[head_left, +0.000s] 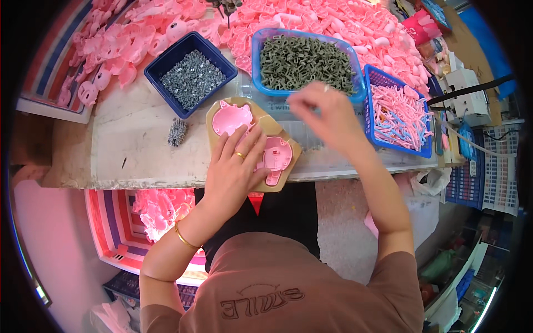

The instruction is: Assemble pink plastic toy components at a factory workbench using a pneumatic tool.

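My left hand lies with its fingers stretched out over a tan fixture block at the table's front edge. Two pink plastic shells sit in the block: a rounded upper one and a lower one with a short handle-like end. My fingers touch the shells and partly cover them. My right hand hovers in front of the light blue tub of small grey-green plastic clips. Its fingers are curled together and slightly blurred; whatever is between them cannot be made out.
A dark blue bin of small metal parts stands at the left, with a spiky grey clump beside it. At the right is a blue basket of pink and blue pieces. Pink plastic parts pile up behind. A striped box sits below the table.
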The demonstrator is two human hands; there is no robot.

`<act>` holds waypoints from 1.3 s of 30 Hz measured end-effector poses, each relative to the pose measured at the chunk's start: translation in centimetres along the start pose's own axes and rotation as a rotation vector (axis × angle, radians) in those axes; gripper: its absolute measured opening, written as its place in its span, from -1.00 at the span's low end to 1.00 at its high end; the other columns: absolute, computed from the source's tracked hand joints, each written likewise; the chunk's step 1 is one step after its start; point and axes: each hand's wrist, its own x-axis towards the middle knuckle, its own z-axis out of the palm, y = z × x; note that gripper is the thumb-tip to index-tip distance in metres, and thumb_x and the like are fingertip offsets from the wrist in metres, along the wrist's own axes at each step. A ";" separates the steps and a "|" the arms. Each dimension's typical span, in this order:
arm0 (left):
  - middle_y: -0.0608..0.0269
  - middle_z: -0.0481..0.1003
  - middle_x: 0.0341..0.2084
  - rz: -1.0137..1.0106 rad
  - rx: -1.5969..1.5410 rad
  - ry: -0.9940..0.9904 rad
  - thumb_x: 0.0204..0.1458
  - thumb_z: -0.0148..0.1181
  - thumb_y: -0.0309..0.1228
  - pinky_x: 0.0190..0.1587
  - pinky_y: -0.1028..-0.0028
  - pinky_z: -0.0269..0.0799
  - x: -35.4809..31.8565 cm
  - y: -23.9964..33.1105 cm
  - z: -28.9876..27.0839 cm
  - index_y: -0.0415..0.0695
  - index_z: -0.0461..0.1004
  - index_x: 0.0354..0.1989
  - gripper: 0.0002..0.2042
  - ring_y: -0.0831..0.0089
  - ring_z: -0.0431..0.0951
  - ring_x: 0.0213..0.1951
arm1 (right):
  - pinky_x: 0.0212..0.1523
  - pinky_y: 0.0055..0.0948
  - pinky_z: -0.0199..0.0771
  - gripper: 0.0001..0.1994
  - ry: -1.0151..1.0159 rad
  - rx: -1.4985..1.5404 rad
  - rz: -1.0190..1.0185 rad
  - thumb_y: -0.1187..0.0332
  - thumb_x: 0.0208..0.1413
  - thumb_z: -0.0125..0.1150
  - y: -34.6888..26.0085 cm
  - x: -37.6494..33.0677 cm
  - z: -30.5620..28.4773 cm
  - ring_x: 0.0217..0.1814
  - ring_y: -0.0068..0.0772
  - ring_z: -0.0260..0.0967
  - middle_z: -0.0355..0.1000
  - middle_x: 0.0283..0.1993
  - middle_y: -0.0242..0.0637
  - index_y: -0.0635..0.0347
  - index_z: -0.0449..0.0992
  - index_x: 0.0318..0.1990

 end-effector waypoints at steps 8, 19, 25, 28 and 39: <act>0.18 0.33 0.23 0.017 0.028 -0.006 -0.03 0.33 -0.24 0.37 0.13 0.09 0.3 0.4 -0.3 -0.18 0.37 0.21 -0.41 0.17 0.24 0.30 | -0.20 -0.26 0.51 -0.86 0.035 -0.400 -0.040 0.38 0.05 0.27 5.7 7.4 2.9 -0.26 -0.18 0.52 0.51 -0.32 -0.23 0.13 0.60 -0.23; 0.07 0.40 0.13 0.045 -0.224 0.156 -0.01 0.33 -0.37 0.16 0.14 0.33 4.0 1.2 -1.7 -0.17 0.37 0.22 -0.44 0.05 0.41 0.10 | -0.35 -0.64 0.34 -0.81 -0.237 0.625 0.411 0.27 0.23 0.23 4.9 2.5 -2.6 -0.36 -0.72 0.33 0.45 -0.38 -0.53 0.20 0.59 -0.17; 0.09 0.55 -0.16 0.083 -0.512 0.204 0.00 0.32 -0.52 -0.14 0.29 0.51 6.3 2.2 -0.7 -0.14 0.54 -0.02 -0.68 0.14 0.58 -0.18 | -0.28 -0.60 0.41 -0.80 -0.437 0.699 0.380 0.29 0.24 0.22 -0.2 -1.4 -2.8 -0.30 -0.69 0.38 0.51 -0.34 -0.45 0.25 0.58 -0.17; 0.16 0.60 -0.31 0.099 -0.519 0.247 -0.02 0.36 -0.53 -0.24 0.38 0.54 5.7 2.4 0.0 -0.20 0.59 -0.18 -0.79 0.23 0.63 -0.31 | -0.24 -0.56 0.45 -0.79 -0.425 0.713 0.452 0.31 0.24 0.21 0.9 -3.0 -4.8 -0.29 -0.65 0.42 0.54 -0.31 -0.41 0.26 0.58 -0.12; 0.24 0.61 -0.25 -0.181 -0.801 -0.080 0.20 0.18 -0.53 -0.11 0.57 0.53 4.9 3.1 -0.4 -0.31 0.54 -0.07 -0.82 0.54 0.62 -0.19 | -0.26 -0.34 0.50 -0.77 0.106 -0.559 0.281 0.46 0.09 0.21 13.5 -7.7 -9.9 -0.33 -0.31 0.53 0.54 -0.21 -0.21 0.09 0.61 -0.09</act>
